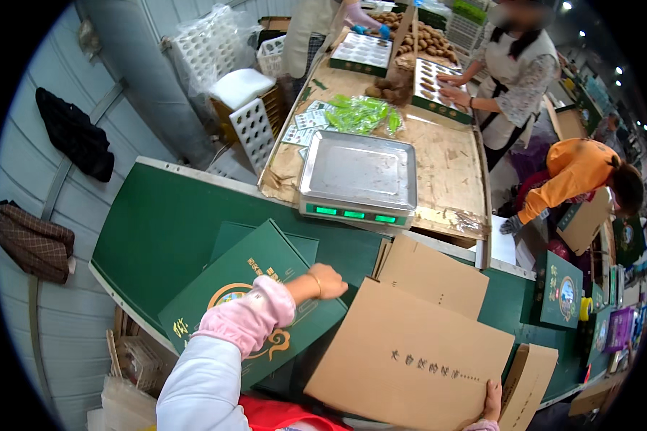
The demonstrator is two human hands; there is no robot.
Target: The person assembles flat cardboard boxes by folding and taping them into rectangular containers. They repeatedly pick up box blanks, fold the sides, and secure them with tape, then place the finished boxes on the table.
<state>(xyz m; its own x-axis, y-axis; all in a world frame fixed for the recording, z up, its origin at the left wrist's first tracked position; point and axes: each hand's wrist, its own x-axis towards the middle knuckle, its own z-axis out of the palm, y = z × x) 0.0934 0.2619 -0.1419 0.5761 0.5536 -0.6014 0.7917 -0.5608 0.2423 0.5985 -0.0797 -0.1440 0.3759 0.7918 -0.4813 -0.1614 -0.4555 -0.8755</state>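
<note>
Pale puffy sleeve (201, 381) and frilled pink fabric cuff (248, 320) right up close, folks, stretched toward eleven o'clock from the worker's spot, over a flat green cardboard box (305, 320) with gold-coloured print, lying on the long green-topped table (165, 208)! The left hand (328, 280) is curled above the box's right side; whether the fingers grip anything, I can't tell. Well apart from it, near three o'clock, the right hand (492, 399) is clamped on the lower right edge of a big brown cardboard carton (410, 352), which fills two o'clock.

How far along? That green box looks shut, so call it done. The carton looks unfinished: a brown cardboard flap (431, 276) juts out behind it.

Now the count! One box under the arm, one carton in hand, one silver-topped weighing scale (359, 169) at twelve, three green displays lit. Two green-sided trays beyond: one white inside (356, 67) at twelve, one holding brown fruit (438, 109) toward one. Two garments, black cloth (75, 133) and brown check (32, 241), hang at ten.
</note>
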